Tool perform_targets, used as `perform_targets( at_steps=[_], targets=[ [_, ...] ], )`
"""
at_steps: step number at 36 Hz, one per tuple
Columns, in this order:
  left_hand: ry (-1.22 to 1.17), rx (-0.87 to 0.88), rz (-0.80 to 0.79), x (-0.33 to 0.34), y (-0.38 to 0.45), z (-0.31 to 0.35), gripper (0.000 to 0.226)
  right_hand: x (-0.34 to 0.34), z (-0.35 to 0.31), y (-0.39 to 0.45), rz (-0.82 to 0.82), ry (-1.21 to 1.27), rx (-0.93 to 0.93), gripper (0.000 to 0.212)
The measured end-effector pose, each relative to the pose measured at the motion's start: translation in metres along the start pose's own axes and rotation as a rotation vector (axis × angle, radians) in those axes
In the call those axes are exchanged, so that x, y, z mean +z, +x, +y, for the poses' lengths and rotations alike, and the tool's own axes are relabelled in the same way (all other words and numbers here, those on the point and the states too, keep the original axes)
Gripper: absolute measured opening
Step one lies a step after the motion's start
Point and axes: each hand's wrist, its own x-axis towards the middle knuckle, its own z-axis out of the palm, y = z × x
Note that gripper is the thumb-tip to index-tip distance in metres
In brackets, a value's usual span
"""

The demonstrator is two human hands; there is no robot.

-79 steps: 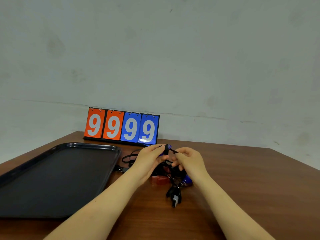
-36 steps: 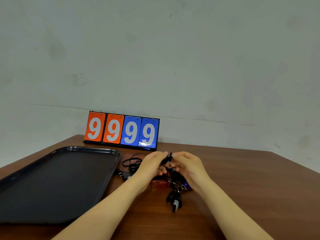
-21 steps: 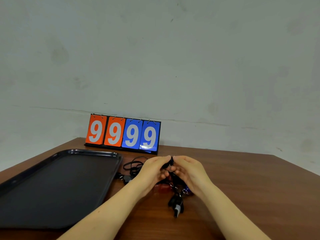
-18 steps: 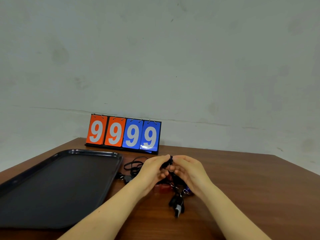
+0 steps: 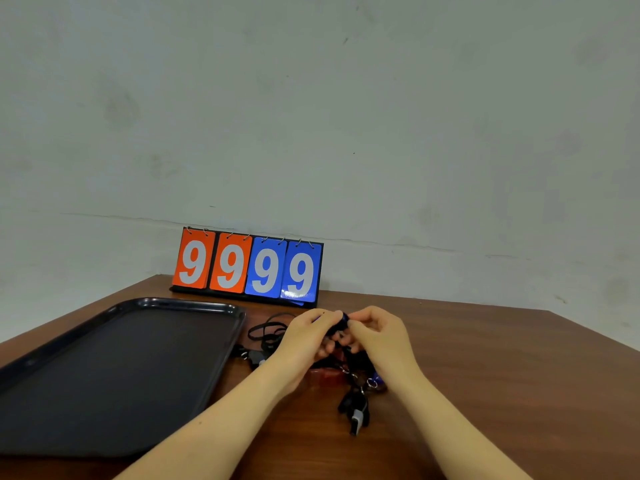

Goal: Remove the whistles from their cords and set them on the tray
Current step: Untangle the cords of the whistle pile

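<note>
table (image 5: 485, 368): wooden | on it: tray (image 5: 180, 308) (black), scoreboard (image 5: 249, 268), whistles (image 5: 355, 407), cords (image 5: 268, 329)

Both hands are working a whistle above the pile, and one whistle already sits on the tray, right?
Not quite. The head view shows the tray holding no whistle. Both the left hand and right hand do work a whistle above the pile.
</note>
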Motion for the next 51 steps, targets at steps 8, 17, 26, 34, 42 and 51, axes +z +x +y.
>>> perform_targets(
  at_steps=[8,17,26,34,42,51],
  targets=[
    [0.000,0.062,0.027,0.000,0.001,0.003,0.015,0.002,0.000,0.000,-0.007,0.034,0.034,0.012],
    [0.000,0.051,-0.046,0.000,-0.004,0.005,0.018,0.000,-0.002,-0.004,0.014,-0.107,-0.063,0.011],
    [-0.223,-0.054,-0.082,0.002,-0.005,0.011,0.024,0.000,-0.009,-0.009,0.043,-0.082,-0.147,0.012],
    [-0.282,-0.101,-0.086,0.002,-0.006,0.009,0.024,0.003,-0.008,-0.008,0.034,-0.002,-0.122,0.012],
    [-0.306,-0.103,-0.117,0.003,-0.004,0.005,0.027,0.004,-0.005,-0.006,-0.020,0.121,-0.048,0.013],
    [-0.248,-0.059,-0.156,0.007,-0.005,0.009,0.035,0.004,-0.007,-0.005,0.004,0.161,-0.064,0.017]
  ],
)
